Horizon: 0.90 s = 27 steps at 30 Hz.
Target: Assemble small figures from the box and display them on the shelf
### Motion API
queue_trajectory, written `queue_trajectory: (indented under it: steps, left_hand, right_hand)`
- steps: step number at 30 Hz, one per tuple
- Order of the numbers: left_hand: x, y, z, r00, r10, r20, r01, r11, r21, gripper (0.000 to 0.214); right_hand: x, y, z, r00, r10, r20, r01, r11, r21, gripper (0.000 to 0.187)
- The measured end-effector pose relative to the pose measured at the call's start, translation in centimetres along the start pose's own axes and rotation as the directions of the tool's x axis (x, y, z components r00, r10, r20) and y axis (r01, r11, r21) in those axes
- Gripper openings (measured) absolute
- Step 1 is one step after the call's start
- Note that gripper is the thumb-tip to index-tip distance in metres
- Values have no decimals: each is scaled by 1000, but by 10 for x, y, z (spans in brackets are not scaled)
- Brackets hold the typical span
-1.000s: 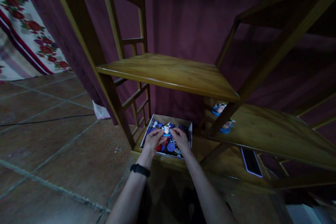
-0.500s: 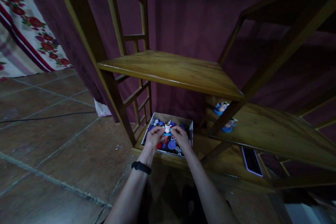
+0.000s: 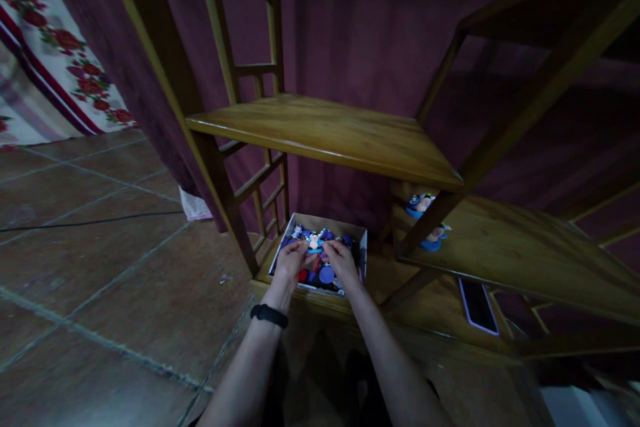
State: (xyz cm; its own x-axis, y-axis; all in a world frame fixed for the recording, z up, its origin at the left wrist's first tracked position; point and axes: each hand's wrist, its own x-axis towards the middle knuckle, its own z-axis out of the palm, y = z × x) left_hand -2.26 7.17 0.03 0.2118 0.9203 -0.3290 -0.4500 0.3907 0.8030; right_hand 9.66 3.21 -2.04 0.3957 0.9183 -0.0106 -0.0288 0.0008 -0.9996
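Between my two hands is a small toy figurine (image 3: 315, 242) with a blue base, held above an open box. My left hand (image 3: 291, 260), with a black band on its wrist, pinches the figurine's left side. On the other side, the fingers of my right hand (image 3: 341, 261) close on its right edge. Beneath them the white cardboard box (image 3: 363, 257) holds several small figures and parts in blue, purple, red and white. Two similar blue-based figurines, a rear one (image 3: 419, 205) and a front one (image 3: 434, 238), stand on the shelf to the right, partly behind a post.
A wooden shelf board (image 3: 325, 130) spans above the box, with an upright post (image 3: 220, 193) at its left. On the low board at the right lies a phone (image 3: 479, 305). A dark cable (image 3: 100, 222) crosses the tiled floor. Purple curtain hangs behind.
The figurine has shifted slightly up and left and its front shows more. My fingers have adjusted their grip on it. The surrounding things look the same.
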Motion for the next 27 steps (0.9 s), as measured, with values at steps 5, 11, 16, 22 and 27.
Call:
queue_trajectory:
  steps: [5,11,16,22,27]
  left_hand:
    - [1,2,-3,993,-112,43,115,991,-68,6]
    - [1,4,-4,983,-170,63,173,983,-53,7]
    - [-2,6,-1,985,-154,81,157,987,-44,11]
    - [-3,6,0,984,-155,85,157,987,-23,14]
    - [-1,3,-1,989,-140,45,141,990,-16,15]
  right_hand:
    - [-2,-6,-4,1000,21,-20,-20,999,46,30]
    - [-1,-10,-7,997,70,-29,-68,996,61,33]
    - [1,-7,-8,997,69,-20,-68,995,74,33]
    - [1,-6,-9,997,74,16,-74,996,44,31]
    - [-1,-8,-11,998,55,36,-57,996,63,29]
